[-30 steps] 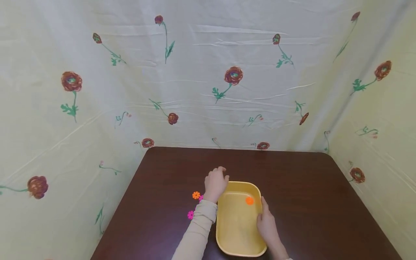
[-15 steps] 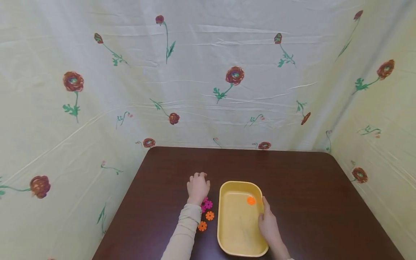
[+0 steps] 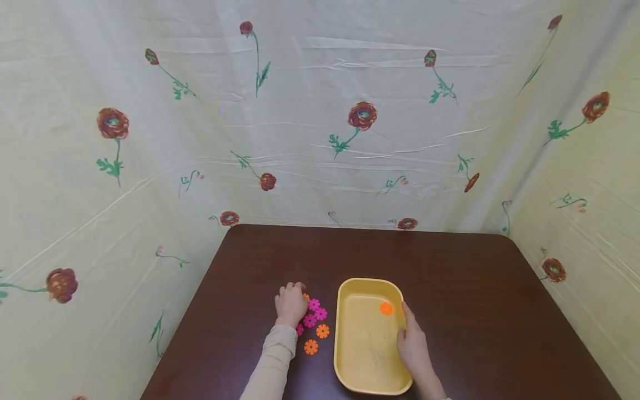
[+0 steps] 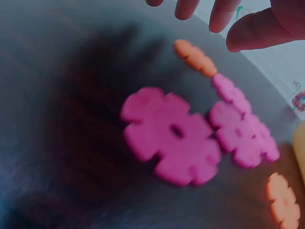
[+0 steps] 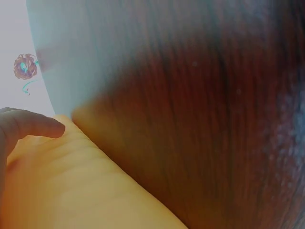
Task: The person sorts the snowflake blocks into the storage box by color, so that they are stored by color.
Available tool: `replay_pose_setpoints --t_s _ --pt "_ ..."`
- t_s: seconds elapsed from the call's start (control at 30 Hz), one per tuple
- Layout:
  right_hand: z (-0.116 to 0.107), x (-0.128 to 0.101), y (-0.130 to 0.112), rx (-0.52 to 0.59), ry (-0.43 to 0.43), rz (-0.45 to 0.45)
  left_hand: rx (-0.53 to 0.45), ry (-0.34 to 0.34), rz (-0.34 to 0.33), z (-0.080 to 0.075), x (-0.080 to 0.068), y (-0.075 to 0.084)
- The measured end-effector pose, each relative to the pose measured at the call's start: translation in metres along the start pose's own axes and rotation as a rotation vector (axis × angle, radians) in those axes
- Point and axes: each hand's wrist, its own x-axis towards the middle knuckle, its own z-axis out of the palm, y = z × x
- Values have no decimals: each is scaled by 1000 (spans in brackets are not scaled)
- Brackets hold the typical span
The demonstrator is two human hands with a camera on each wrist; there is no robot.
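A yellow tray [image 3: 367, 355] lies on the dark wooden table with one orange flower piece [image 3: 386, 308] inside it. My right hand [image 3: 411, 341] grips the tray's right rim, with the thumb [image 5: 33, 126] over the edge of the tray [image 5: 71, 191]. Left of the tray lie pink flower pieces [image 3: 314, 304] and orange flower pieces [image 3: 323, 331]. My left hand [image 3: 291, 301] hovers over their far left end with loosely curled fingers [image 4: 186, 7] that hold nothing. In the left wrist view a big pink piece [image 4: 171, 136] lies under the hand, and an orange piece [image 4: 195, 57] lies just below the fingertips.
The table [image 3: 475, 289] is walled on three sides by a pale cloth with red flowers [image 3: 360, 116]. Bare wood stretches behind and to the right of the tray.
My left hand has moved from the tray's far left corner leftward and nearer, down to the pieces on the table. The right hand and the tray have stayed put.
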Motion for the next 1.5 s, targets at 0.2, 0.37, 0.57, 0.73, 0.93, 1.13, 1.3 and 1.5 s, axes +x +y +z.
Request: replay_pose_setpoints --t_s 0.2,0.37,0.57,0.73,0.93,1.13,1.3,1.5 --pt "2 0 1 -29 93 -99 21 -24 -11 5 -2 -5" --pt "3 0 1 -37 163 -173 14 -29 5 6 -3 -8" --pt "2 0 0 -31 157 -166 39 -37 29 9 -1 -10" --pt "2 2 0 -28 151 -149 74 -33 48 10 2 -9" --pt "3 0 1 -33 163 -150 82 -44 38 6 3 -7" --pt "4 -1 2 -28 149 -131 55 -92 1 1 4 -11" --pt "3 -2 1 -25 139 -121 29 -155 -51 -3 5 -17" --pt "3 -1 2 -27 131 -116 -43 -165 -92 -9 5 -18"
